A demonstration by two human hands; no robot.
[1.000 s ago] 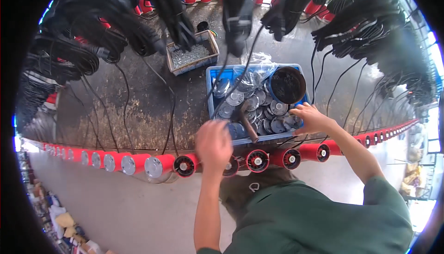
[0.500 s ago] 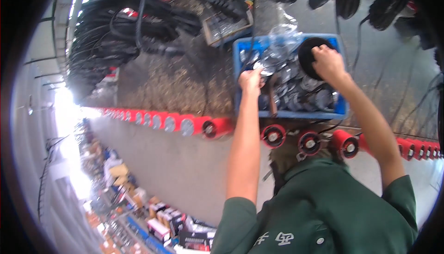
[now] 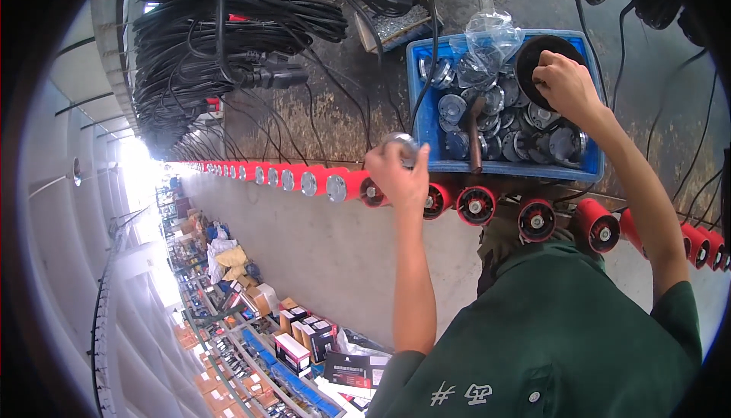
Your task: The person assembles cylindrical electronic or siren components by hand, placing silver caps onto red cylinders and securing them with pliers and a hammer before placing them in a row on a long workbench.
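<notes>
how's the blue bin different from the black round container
Shape: the blue bin is rectangular, the black container round. Size: the bin is larger; the container covers only one corner of it. Contents: the bin holds metal discs, while the container's dark inside is hard to read, with the right hand over it. Both are open-topped.

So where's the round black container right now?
In the head view, right of centre, the black container is in the far right corner of the blue crate, with the right hand over it.

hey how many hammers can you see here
1: the hammer lies on the metal discs in the blue bin, its handle reaching over the near rim. Others may be hidden under the discs.
</notes>
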